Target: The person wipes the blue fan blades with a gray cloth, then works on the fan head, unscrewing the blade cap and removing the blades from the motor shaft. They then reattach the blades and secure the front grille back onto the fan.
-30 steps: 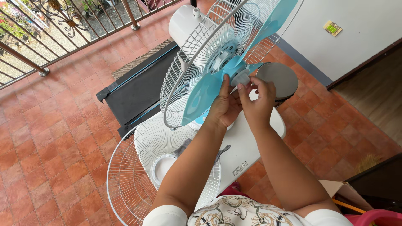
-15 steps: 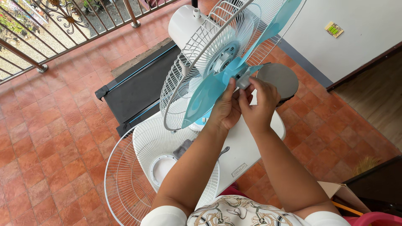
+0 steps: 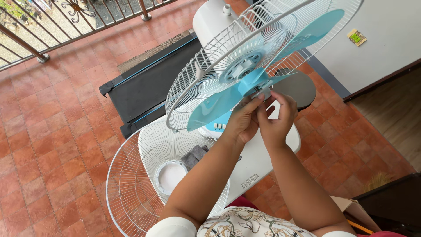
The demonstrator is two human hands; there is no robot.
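Observation:
A white fan tilts toward me, its rear wire guard (image 3: 210,57) still on and its light blue blade (image 3: 223,98) mounted in front. My left hand (image 3: 243,118) and my right hand (image 3: 277,116) meet at the blade's hub (image 3: 254,83), fingers pinched on the small part at its centre. The detached front wire guard (image 3: 131,184) lies flat on the tiles below my left arm. A grey cloth (image 3: 193,156) rests on it.
The fan's white base (image 3: 263,162) sits on the terracotta tiles (image 3: 52,131). A black treadmill (image 3: 144,83) lies behind it, and a metal railing (image 3: 44,39) runs along the far edge. A white wall (image 3: 386,44) and a dark doorway (image 3: 394,118) are at right.
The view has shifted slightly; both hands stay at the hub, fingers turning a little. The blade's position has rotated a bit.

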